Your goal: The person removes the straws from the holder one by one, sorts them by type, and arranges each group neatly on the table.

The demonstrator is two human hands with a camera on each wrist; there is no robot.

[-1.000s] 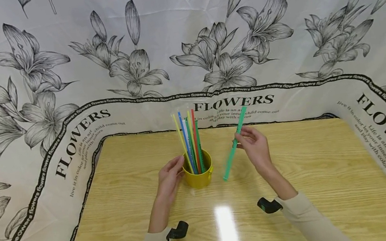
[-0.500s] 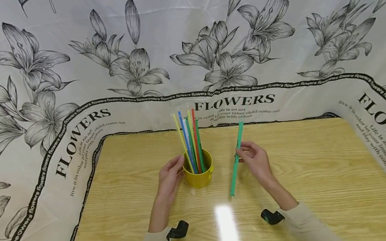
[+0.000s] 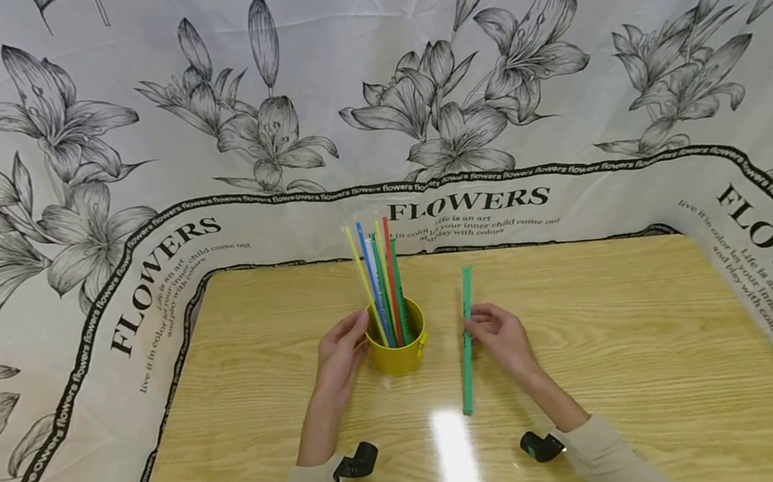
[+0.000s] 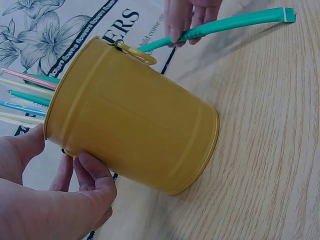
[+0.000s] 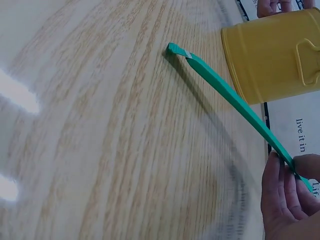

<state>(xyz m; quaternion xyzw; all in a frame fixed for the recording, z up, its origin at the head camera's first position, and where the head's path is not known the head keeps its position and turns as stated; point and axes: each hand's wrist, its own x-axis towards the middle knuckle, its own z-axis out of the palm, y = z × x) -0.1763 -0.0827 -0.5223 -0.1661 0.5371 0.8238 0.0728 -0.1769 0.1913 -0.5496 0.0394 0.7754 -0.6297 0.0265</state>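
Note:
A small yellow metal bucket stands upright mid-table in the head view. Several thin sticks, yellow, blue, white, red and green, lean inside it. My left hand grips its left side near the rim, thumb at the edge and fingertips by the handle joint in the left wrist view. To the bucket's right, my right hand pinches a long green tube-shaped packet around its middle, between thumb and fingers. The packet's flat sealed end tilts towards the table in the right wrist view.
The wooden table has a bright light reflection at its front middle. A white flower-printed cloth surrounds the back and sides. Black wrist cameras sit on both sleeves.
My right hand has come down and nearer with the green packet, shifting slightly left, and the packet stands steeper in the head view. My left hand and the bucket have stayed in place.

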